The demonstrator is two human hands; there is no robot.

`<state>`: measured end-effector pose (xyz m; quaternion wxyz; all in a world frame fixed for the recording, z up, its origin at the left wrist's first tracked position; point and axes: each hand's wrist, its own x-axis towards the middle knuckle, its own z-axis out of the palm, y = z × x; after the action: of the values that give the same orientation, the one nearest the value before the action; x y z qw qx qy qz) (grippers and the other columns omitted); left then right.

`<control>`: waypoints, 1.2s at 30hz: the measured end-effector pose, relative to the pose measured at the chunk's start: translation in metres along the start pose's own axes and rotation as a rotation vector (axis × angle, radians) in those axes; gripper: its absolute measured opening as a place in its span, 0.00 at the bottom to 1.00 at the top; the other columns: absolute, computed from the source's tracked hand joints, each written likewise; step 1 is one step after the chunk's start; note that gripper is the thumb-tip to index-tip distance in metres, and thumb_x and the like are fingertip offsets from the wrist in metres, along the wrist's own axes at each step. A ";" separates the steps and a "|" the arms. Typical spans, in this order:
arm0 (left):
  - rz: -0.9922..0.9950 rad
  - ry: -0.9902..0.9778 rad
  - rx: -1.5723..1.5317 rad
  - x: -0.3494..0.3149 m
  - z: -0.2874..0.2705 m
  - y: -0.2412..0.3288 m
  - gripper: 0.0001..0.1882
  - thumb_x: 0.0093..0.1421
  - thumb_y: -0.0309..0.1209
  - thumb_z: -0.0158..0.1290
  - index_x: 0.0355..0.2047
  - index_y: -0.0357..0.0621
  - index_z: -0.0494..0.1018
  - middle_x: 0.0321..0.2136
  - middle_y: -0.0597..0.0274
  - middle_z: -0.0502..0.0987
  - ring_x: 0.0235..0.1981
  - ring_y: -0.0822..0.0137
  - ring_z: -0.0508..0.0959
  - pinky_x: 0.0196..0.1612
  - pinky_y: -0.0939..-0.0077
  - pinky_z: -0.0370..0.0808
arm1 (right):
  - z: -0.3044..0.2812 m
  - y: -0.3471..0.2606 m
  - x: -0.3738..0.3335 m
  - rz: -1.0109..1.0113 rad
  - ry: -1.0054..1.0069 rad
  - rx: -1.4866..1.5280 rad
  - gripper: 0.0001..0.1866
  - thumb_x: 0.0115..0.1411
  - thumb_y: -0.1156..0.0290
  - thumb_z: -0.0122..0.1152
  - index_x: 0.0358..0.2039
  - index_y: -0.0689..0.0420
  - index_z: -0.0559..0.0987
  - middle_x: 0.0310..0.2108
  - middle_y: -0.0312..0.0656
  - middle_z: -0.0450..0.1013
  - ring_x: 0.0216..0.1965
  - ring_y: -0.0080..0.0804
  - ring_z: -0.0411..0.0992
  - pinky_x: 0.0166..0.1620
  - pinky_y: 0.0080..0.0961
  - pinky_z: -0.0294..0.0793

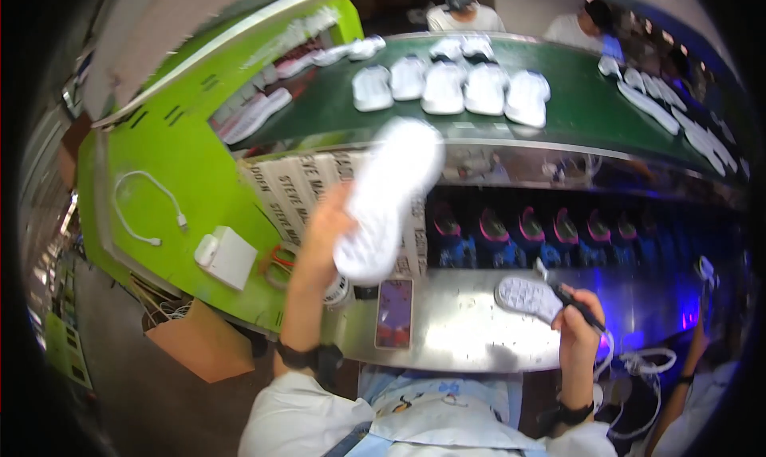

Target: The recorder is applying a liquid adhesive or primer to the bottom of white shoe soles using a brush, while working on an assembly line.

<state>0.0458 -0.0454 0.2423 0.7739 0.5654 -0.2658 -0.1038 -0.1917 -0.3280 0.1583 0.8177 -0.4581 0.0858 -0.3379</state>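
Note:
My left hand is raised over the bench, fingers closed on the edge of a white shoe sole. The sole is tilted and smeared by motion. Low at the right, my right hand is closed around a slim black tool with a pale tip; its exact kind is unclear. Beside that hand, a second white sole with a patterned face lies on the metal bench. Whether the tool touches this sole, I cannot tell.
Several white soles lie on a green conveyor belt. A phone rests on the bench. On the green panel are a cable and a white box. A co-worker's arm is at right.

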 end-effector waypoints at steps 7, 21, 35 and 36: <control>-0.694 -0.175 -0.659 -0.103 0.054 -0.190 0.39 0.41 0.27 0.45 0.59 0.36 0.55 0.52 0.48 0.67 0.50 0.57 0.71 0.52 0.64 0.70 | 0.019 0.004 -0.021 0.299 -0.331 -0.235 0.13 0.48 0.84 0.59 0.37 0.66 0.76 0.37 0.50 0.75 0.28 0.25 0.73 0.33 0.20 0.75; -0.753 0.070 -1.160 -0.114 0.089 -0.207 0.29 0.62 0.52 0.36 0.55 0.44 0.61 0.39 0.46 0.73 0.36 0.50 0.76 0.38 0.60 0.76 | 0.041 0.068 -0.038 -0.170 -0.530 -0.738 0.11 0.50 0.79 0.61 0.37 0.60 0.79 0.35 0.45 0.77 0.37 0.33 0.76 0.45 0.24 0.72; -0.973 -0.656 -0.367 -0.026 0.074 -0.179 0.19 0.61 0.36 0.48 0.43 0.30 0.71 0.35 0.50 0.77 0.34 0.65 0.79 0.37 0.75 0.77 | 0.033 0.035 -0.014 0.018 -0.997 -0.822 0.12 0.47 0.77 0.60 0.35 0.57 0.80 0.35 0.44 0.76 0.35 0.40 0.74 0.41 0.28 0.72; -1.139 -0.703 -0.230 -0.023 0.080 -0.175 0.18 0.60 0.35 0.49 0.41 0.30 0.72 0.35 0.51 0.78 0.33 0.66 0.79 0.37 0.74 0.77 | 0.031 0.028 -0.016 0.078 -1.091 -0.925 0.11 0.47 0.76 0.60 0.34 0.56 0.80 0.35 0.43 0.76 0.34 0.40 0.74 0.39 0.29 0.72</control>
<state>0.0090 -0.1595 0.0901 0.5213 0.4640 -0.1494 -0.7004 -0.1761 -0.2867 0.1505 0.4776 -0.8580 -0.1847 0.0397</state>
